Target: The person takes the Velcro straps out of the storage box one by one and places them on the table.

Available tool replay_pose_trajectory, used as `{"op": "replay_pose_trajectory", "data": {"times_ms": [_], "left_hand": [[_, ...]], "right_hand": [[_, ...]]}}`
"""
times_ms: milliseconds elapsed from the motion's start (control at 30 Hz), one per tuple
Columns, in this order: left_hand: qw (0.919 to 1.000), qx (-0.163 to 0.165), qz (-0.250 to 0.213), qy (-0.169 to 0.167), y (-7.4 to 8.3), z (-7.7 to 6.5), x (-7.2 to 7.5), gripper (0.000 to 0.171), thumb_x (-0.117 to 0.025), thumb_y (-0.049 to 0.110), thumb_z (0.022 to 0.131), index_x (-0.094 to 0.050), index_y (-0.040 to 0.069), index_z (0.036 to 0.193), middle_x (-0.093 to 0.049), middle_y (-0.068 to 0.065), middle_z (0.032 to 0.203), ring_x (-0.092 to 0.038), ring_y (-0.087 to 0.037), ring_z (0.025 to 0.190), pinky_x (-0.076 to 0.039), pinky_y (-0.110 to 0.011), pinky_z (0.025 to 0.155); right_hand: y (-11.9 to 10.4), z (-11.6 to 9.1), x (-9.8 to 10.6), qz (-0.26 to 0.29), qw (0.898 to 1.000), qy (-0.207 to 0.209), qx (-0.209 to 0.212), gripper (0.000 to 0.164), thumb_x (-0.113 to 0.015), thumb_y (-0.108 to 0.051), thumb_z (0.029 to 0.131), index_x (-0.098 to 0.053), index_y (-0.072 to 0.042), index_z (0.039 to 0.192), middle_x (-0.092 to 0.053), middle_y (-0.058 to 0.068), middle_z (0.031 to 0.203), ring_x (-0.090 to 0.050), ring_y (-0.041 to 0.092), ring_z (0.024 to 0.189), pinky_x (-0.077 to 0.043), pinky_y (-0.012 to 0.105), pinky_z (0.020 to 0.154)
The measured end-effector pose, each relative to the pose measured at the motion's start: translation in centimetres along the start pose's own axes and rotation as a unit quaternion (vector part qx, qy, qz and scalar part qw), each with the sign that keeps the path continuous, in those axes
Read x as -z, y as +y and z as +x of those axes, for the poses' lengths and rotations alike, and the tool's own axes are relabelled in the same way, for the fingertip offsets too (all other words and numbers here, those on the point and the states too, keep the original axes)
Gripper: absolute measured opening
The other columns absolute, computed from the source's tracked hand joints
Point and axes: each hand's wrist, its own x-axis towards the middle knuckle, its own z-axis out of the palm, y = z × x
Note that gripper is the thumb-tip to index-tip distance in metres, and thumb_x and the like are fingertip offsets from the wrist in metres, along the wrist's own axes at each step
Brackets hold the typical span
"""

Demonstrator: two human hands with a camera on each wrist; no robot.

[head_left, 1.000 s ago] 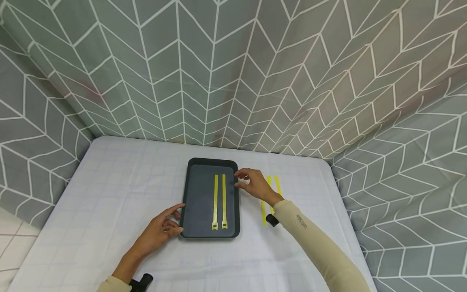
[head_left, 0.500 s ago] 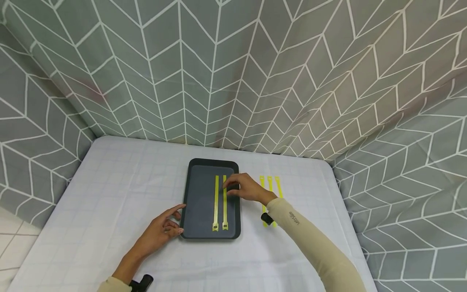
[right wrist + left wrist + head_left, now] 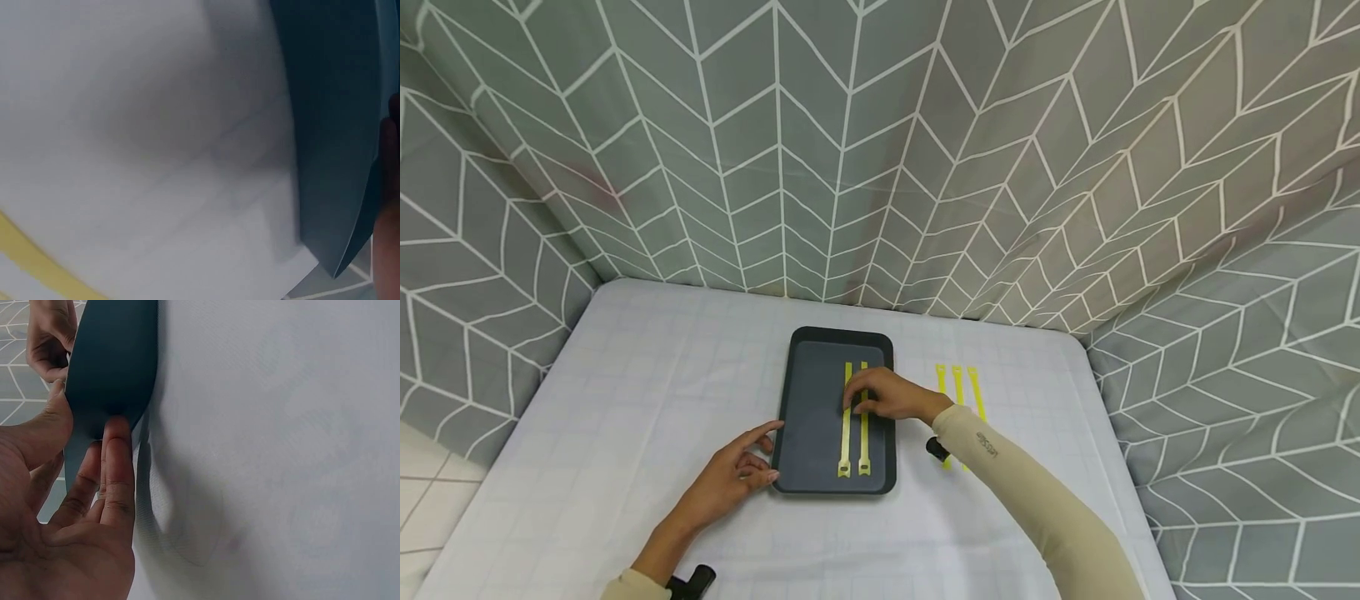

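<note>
A dark grey tray lies on the white-covered table. Two yellow cable straps run lengthwise inside it, a left strap and a right strap, their slotted heads toward me. My left hand touches the tray's left side near the front corner; the left wrist view shows its thumb by the rim and relaxed fingers against the outer wall. My right hand is over the tray, covering part of the right strap. Its bent fingertips are at the left strap, thumb apart from them; contact with the strap is unclear.
Three more yellow straps lie on the table right of the tray, partly hidden by the right sleeve. Patterned grey curtains hang behind and beside the table.
My right hand has moved left, from the tray's right rim across the right strap to the left strap. The left hand stays at the tray's side, and the straps look unmoved.
</note>
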Motion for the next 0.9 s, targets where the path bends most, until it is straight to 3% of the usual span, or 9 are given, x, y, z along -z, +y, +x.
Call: {"op": "replay_pose_trajectory", "data": {"times_ms": [200, 400, 667, 900], "left_hand": [[0.9999, 0.007, -0.005, -0.005, -0.2, -0.1, -0.2, 0.075, -0.075, 0.008, 0.088, -0.039, 0.011, 0.154, -0.050, -0.019, 0.122, -0.066, -0.012, 0.091, -0.056, -0.027, 0.081], [0.9999, 0.011, -0.009, -0.008, -0.3, 0.0, -0.2, 0.075, -0.076, 0.010, 0.089, -0.038, 0.012, 0.154, -0.050, -0.020, 0.123, -0.066, -0.013, 0.092, -0.056, -0.027, 0.081], [0.9998, 0.015, -0.014, -0.008, -0.2, 0.0, -0.1, 0.076, -0.076, 0.008, 0.088, -0.039, 0.011, 0.154, -0.049, -0.021, 0.123, -0.066, -0.013, 0.091, -0.057, -0.027, 0.080], [0.9999, 0.002, -0.012, -0.006, -0.2, -0.1, 0.1, 0.076, -0.076, 0.009, 0.088, -0.038, 0.011, 0.154, -0.050, -0.021, 0.123, -0.066, -0.013, 0.091, -0.057, -0.027, 0.079]], "right_hand": [[-0.1, 0.7, -0.6, -0.065, 0.997, -0.040, 0.027, 0.015, -0.077, -0.011, 0.088, -0.075, -0.013, 0.103, -0.069, 0.000, 0.114, -0.059, 0.016, 0.118, -0.043, 0.031, 0.109], [-0.6, 0.8, -0.9, -0.080, 0.994, -0.056, 0.054, 0.014, -0.075, -0.008, 0.090, -0.074, -0.010, 0.103, -0.067, 0.001, 0.114, -0.057, 0.018, 0.116, -0.043, 0.031, 0.108], [-0.8, 1.1, -0.9, -0.103, 0.991, -0.080, 0.043, 0.015, -0.072, -0.008, 0.092, -0.074, -0.013, 0.106, -0.065, -0.002, 0.117, -0.054, 0.015, 0.121, -0.042, 0.026, 0.109], [-1.1, 1.2, -1.2, -0.136, 0.987, -0.076, 0.044, 0.014, -0.072, -0.008, 0.092, -0.074, -0.016, 0.103, -0.063, -0.004, 0.118, -0.054, 0.012, 0.117, -0.046, 0.021, 0.099]]}}
